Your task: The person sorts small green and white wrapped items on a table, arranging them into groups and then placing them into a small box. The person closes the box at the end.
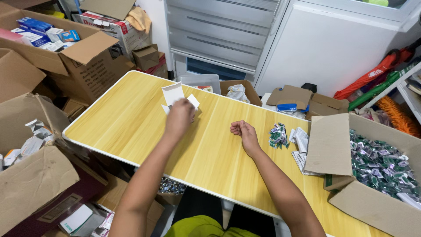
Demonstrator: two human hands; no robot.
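**White carton in the left hand**

The left hand grips a small white carton, fingers closed on it; its flaps stand open above the table, far-left of centre. The right hand rests on the tabletop, curled into a loose fist; I cannot tell whether it holds anything. Sachets lie just beside it.

1. A small open carton lies on the tabletop, under and just beyond the left fingers.
2. A pile of sachets lies right of the right fingers.
3. Further right stands an open box with sachets in it.
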